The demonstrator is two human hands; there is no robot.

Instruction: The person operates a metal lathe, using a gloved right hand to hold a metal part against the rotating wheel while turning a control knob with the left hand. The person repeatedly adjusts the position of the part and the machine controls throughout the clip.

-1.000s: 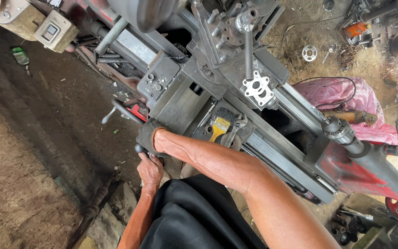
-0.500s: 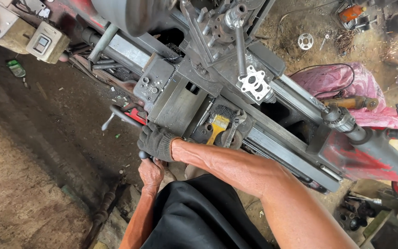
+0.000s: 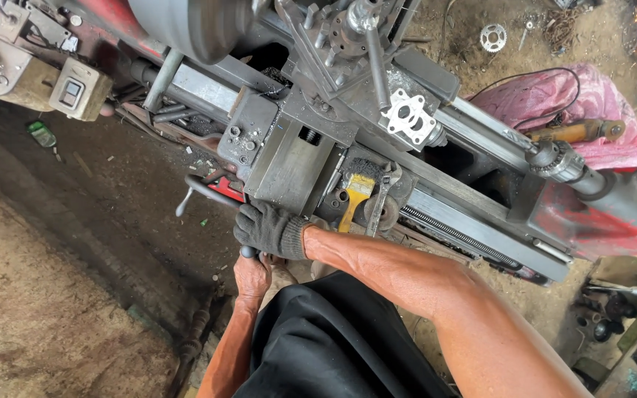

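Gloved right hand (image 3: 267, 228) slid lower on grey lathe carriage (image 3: 289, 158), dirt floor (image 3: 46, 309)

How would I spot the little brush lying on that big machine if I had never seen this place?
Start at the long grey lathe running across the workshop, then find the boxy grey carriage above the gloved right hand. Just right of that hand lies the paintbrush, beside a wrench. Its yellow handle and dark bristles make it the only bright thing among grey, greasy metal parts.
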